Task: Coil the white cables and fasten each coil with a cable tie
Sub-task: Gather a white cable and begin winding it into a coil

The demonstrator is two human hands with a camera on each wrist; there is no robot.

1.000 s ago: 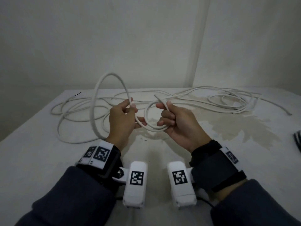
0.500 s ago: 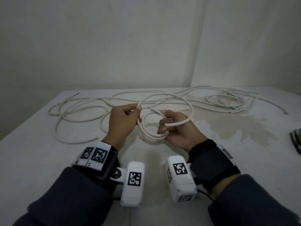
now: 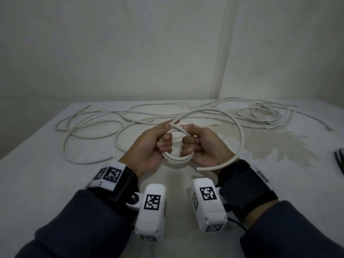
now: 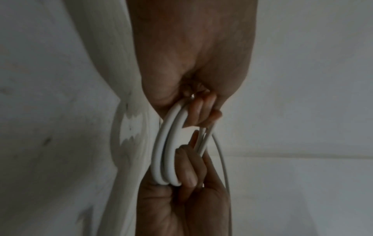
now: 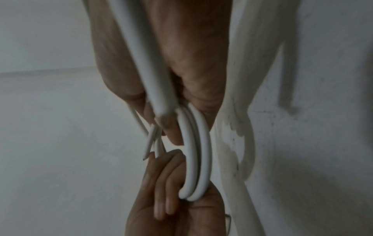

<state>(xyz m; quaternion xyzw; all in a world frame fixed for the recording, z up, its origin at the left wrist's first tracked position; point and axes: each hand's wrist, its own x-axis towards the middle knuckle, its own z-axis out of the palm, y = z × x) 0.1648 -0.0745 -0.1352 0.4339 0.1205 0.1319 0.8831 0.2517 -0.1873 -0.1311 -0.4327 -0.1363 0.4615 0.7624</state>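
A small coil of white cable (image 3: 176,158) hangs between my two hands above the table. My left hand (image 3: 149,146) grips its left side with curled fingers. My right hand (image 3: 202,144) grips its right side. A wider loose loop (image 3: 241,131) of the same cable arcs round the right hand, and its cut end (image 3: 197,169) lies by my right wrist. In the left wrist view the coil (image 4: 165,156) shows as close turns between the left hand (image 4: 199,111) and the right hand (image 4: 181,191). In the right wrist view the coil (image 5: 196,159) runs from the right hand (image 5: 181,89) to the left hand (image 5: 171,199).
More white cable (image 3: 89,127) sprawls loose over the left and far part of the white table (image 3: 37,183). Another tangle of cable (image 3: 266,114) lies at the far right. A dark striped object (image 3: 339,159) sits at the right edge. A stain (image 3: 275,146) marks the table.
The large loop that my left hand held up has come down over the right hand. Both hands have closed in on the coil and moved nearer each other.
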